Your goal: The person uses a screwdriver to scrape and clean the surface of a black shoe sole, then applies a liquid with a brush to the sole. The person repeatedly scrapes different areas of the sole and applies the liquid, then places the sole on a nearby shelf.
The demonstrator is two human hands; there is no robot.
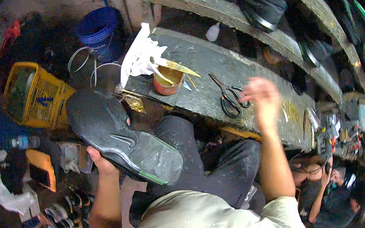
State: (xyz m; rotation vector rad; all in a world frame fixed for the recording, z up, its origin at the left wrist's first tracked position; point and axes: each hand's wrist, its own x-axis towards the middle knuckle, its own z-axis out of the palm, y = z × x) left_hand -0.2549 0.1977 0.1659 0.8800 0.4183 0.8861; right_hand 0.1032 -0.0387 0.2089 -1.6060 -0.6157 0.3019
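Observation:
My left hand (101,164) is closed on the edge of a large black shoe sole (119,133), tilted above my lap. Part of its face looks greyish and smeared, and a thin green line runs along one edge. Over the bench, my right hand (261,97) is blurred by motion, its fingers apart and close to the handles of black scissors (227,98). The scissors lie on the bench top, and whether my fingertips touch them I cannot tell. An open reddish can (168,88) with yellowish contents and a stick in it stands farther left on the bench.
The dark bench (202,59) runs diagonally ahead, with white cloth (141,56) at its left end. A yellow crate (31,96) and a blue bucket (102,34) stand to the left. Wooden shelves (214,8) hold dark footwear. A person (337,199) is at the lower right.

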